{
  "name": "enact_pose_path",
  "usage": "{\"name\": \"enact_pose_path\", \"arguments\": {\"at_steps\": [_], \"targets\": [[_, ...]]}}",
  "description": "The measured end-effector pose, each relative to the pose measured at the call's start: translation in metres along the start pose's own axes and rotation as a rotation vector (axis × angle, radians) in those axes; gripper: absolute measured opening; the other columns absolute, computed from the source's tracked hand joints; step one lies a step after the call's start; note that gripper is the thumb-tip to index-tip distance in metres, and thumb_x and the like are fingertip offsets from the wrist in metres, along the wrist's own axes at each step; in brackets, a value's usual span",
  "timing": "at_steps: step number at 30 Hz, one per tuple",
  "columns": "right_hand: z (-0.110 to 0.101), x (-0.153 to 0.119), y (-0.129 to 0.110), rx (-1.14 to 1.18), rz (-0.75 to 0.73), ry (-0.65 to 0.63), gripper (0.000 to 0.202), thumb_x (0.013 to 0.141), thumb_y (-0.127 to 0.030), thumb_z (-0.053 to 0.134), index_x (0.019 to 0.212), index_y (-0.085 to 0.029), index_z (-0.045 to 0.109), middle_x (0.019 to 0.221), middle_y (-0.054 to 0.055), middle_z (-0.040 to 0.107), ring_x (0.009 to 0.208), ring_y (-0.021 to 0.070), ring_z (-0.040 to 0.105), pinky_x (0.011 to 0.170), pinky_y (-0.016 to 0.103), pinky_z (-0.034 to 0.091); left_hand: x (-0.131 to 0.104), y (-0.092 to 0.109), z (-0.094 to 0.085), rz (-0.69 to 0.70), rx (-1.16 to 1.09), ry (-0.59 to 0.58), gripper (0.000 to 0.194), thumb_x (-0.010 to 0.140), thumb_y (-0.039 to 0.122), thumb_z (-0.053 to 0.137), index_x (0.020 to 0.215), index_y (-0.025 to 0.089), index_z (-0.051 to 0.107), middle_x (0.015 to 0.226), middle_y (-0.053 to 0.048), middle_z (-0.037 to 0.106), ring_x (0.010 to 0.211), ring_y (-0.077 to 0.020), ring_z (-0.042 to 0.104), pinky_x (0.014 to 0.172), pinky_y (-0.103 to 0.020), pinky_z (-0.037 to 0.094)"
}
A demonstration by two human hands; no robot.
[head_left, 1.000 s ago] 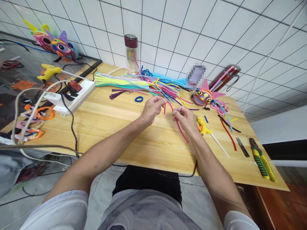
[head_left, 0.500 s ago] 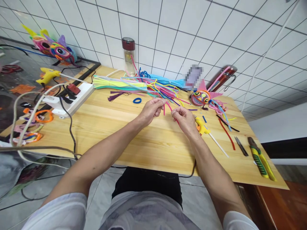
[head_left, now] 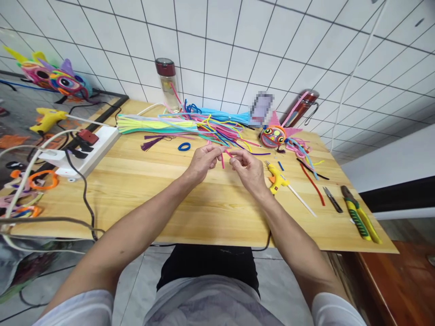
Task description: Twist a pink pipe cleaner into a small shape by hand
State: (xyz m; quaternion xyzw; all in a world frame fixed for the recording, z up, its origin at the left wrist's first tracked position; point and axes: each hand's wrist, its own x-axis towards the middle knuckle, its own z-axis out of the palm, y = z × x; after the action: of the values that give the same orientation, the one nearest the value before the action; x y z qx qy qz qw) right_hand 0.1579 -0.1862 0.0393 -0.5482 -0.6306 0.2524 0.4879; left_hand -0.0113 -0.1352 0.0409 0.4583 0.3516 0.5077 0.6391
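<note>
Over the middle of the wooden table [head_left: 210,217], both hands pinch a bent pink pipe cleaner [head_left: 223,161]. My left hand [head_left: 205,160] is closed on it, with a short end hanging below the fingertips. My right hand [head_left: 248,170] grips the other part between thumb and index finger, close to the left fingertips. Behind the hands lies a bundle of many-coloured pipe cleaners [head_left: 159,124]. A blue ring [head_left: 184,146] rests left of them, and a yellow glue gun [head_left: 277,177] lies just right of my right hand.
At the right lie pliers [head_left: 356,215], small snips [head_left: 332,199] and a decorated face figure [head_left: 273,136]. A glass bottle [head_left: 167,86] stands by the wall. Left are a power strip [head_left: 89,151], cables and another glue gun [head_left: 48,120].
The hands have come closer together, and less of the pink pipe cleaner shows between them. My right hand's fingers reach further toward the left. The whole view has shifted slightly.
</note>
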Motion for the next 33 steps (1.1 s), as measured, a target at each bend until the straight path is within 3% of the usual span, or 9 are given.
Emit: {"name": "enact_pose_path", "arguments": {"at_steps": [7,26,33], "targets": [[0.0002,-0.0005,0.0020,-0.025,0.014,0.035,0.021,0.093,-0.039,0.066,0.102,-0.025,0.079,0.085,0.003,0.081,0.075,0.0193,0.076,0.077,0.033,0.062,-0.0025,0.0032,0.0014,-0.038,-0.014,-0.016,0.022,0.072,0.035,0.081,0.075,0.014,0.075,0.059,0.003,0.059,0.042,-0.0030,0.034,0.043,-0.022,0.020],[-0.0007,0.0007,0.0007,-0.008,0.018,0.009,0.022,0.091,-0.038,0.066,0.097,-0.023,0.081,0.083,0.003,0.081,0.074,0.0189,0.076,0.076,0.033,0.061,-0.0002,-0.0004,0.0000,-0.010,0.019,-0.019,0.023,0.073,0.036,0.080,0.073,0.013,0.074,0.060,0.002,0.060,0.043,-0.0026,0.033,0.044,-0.022,0.019],[-0.0056,0.0021,-0.0035,-0.019,0.032,-0.023,0.022,0.090,-0.040,0.067,0.093,-0.022,0.080,0.080,0.003,0.080,0.069,0.0180,0.074,0.075,0.032,0.059,0.0010,-0.0009,-0.0036,0.003,0.071,-0.014,0.030,0.074,0.039,0.080,0.061,0.015,0.065,0.057,0.003,0.056,0.043,-0.0025,0.029,0.045,-0.024,0.016]]}}
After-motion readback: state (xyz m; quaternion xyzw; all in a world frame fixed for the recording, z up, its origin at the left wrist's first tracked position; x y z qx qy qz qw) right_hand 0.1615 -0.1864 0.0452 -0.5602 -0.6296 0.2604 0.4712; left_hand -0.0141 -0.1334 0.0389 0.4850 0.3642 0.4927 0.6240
